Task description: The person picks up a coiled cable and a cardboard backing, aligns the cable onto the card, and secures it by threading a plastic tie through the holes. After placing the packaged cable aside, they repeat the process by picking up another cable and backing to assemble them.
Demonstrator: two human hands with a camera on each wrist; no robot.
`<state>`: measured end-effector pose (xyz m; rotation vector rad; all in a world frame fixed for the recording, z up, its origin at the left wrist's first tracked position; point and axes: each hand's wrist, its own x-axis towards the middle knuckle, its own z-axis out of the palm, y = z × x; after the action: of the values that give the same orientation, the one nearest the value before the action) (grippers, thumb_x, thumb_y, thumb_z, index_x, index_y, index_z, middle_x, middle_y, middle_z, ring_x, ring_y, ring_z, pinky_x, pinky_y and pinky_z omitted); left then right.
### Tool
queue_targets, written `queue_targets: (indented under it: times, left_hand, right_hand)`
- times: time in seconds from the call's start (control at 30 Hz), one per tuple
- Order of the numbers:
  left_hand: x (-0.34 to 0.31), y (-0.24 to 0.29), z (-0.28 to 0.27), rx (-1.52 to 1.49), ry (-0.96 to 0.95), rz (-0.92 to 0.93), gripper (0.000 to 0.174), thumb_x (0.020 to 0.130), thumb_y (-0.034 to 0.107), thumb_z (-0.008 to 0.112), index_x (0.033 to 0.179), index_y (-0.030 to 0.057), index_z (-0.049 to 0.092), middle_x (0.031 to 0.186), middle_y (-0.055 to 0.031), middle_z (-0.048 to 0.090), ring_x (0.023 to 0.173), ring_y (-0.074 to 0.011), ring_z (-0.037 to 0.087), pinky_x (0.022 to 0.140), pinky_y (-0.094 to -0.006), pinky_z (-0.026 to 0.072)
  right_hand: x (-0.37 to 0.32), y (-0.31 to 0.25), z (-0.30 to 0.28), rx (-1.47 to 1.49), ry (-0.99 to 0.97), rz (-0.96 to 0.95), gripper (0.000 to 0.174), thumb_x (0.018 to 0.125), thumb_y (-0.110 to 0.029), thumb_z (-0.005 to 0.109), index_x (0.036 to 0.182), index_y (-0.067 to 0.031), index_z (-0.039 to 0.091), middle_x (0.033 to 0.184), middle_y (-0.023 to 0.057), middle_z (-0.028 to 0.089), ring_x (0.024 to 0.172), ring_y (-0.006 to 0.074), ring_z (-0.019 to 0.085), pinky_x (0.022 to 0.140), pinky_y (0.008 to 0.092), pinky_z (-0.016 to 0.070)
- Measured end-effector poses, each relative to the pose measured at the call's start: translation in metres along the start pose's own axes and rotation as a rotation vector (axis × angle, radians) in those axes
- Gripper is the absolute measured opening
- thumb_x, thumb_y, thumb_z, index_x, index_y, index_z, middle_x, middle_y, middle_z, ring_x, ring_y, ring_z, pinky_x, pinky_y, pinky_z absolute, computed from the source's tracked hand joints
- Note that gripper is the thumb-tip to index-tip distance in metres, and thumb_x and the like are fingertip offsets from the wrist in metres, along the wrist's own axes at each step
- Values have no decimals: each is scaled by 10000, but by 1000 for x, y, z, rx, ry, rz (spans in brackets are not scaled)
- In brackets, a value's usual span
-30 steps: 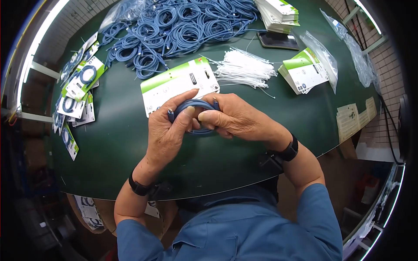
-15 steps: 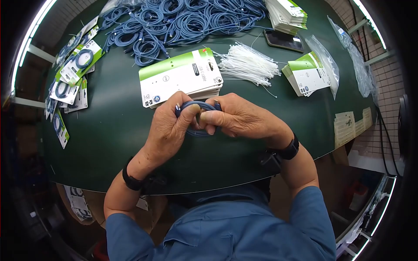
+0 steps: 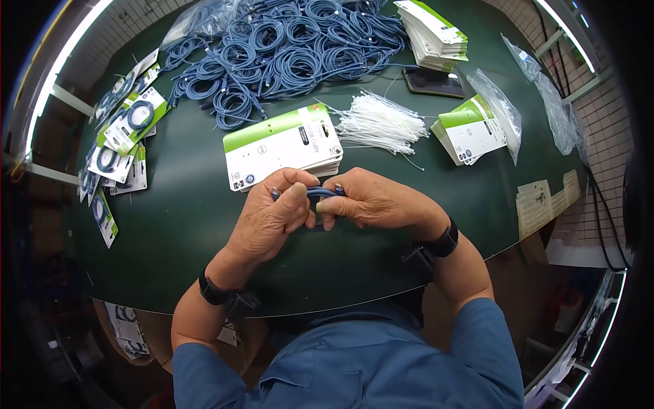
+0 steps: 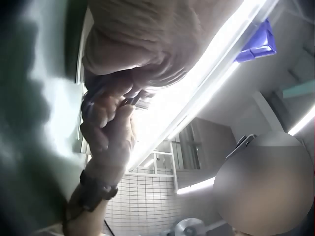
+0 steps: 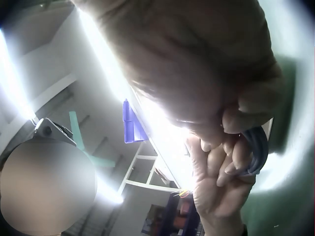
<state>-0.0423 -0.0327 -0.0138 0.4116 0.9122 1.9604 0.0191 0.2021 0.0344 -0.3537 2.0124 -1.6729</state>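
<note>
Between the two hands is a coiled blue cable [image 3: 321, 193], also visible in the right wrist view as a blue coil [image 5: 257, 150]. The left hand [image 3: 268, 217] grips its left side, thumb on top, a metal connector tip showing by the fingers. On the other side the right hand [image 3: 377, 199] pinches the coil with thumb and fingers, a second connector above its knuckles. Just beyond the hands lies a stack of white and green cards [image 3: 283, 151]. The left wrist view shows the coil mostly hidden by the fingers.
Many coiled blue cables [image 3: 293, 48] lie at the back. White zip ties [image 3: 385, 117], a phone [image 3: 434, 82] and more cards [image 3: 470, 133] are to the right. Carded cables [image 3: 139, 116] are piled at the left. A plastic bag [image 3: 501, 112] lies near the right cards.
Both hands have moved slightly lower in the head view with the coil, which now shows more edge-on between them. The head view has also shifted a little.
</note>
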Motion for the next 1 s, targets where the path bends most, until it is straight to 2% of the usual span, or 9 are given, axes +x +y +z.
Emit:
queue_targets:
  times: [0.03,0.13,0.17,0.27,0.4,0.47,0.7,0.83,1.0]
  left_hand:
    - [1,3,7,-7,4,2,395,1001,171,718,1313,-12,558,834,-44,671,774,-83,636,785,-254,542]
    - [1,15,31,535,182,-147,600,903,181,836,1380,-8,524,910,-12,651,823,-53,586,756,-211,491]
    - [1,17,32,527,186,-150,600,903,181,836,1380,-8,524,910,-12,651,823,-53,586,756,-211,491]
    - [1,24,31,654,101,-249,680,832,177,892,1378,-7,531,975,-1,659,849,-38,575,743,-188,464]
    - [2,22,19,712,-42,-327,675,839,164,869,1396,1,523,932,11,661,814,-40,551,732,-203,458]
    - [2,22,19,721,-46,-327,691,832,168,874,1404,1,525,944,9,659,817,-43,551,737,-207,462]
    - [2,6,14,780,-56,-218,723,814,163,881,1429,-6,542,1041,-36,668,853,-58,569,771,-227,482]
    - [5,6,15,1090,-72,-102,705,802,149,880,1407,-25,563,1120,-87,676,912,-109,617,837,-270,513]
    - [2,17,21,1057,-4,-162,896,775,147,894,1527,-4,431,1144,-100,675,1026,-137,618,918,-297,513]
  right_hand:
    - [1,4,0,-39,-18,0,383,1071,-358,568,947,-8,664,806,35,703,580,103,557,534,273,451]
    - [0,8,2,-101,-61,4,383,1075,-352,557,962,2,654,830,54,714,602,131,580,564,292,473]
    - [0,8,2,-128,-79,-4,381,1077,-346,550,970,6,648,845,66,719,624,154,601,589,307,488]
    - [1,14,6,-180,-118,-20,376,1080,-337,539,987,13,639,869,93,724,683,203,639,647,337,510]
    - [2,17,10,-235,-161,-7,370,1079,-333,532,1011,17,630,893,130,722,794,272,681,737,379,523]
    - [2,15,9,-248,-177,61,371,1075,-337,537,1025,19,629,903,152,720,866,307,696,785,402,522]
    - [3,8,14,-427,-163,89,389,1075,-348,533,1018,22,637,903,189,710,847,355,688,765,427,519]
    - [5,21,20,-441,-101,56,388,1063,-332,534,1008,32,654,872,222,687,840,392,688,744,456,512]
    - [8,15,19,-410,-57,-9,416,1068,-344,522,997,45,648,799,202,655,783,375,676,723,460,508]
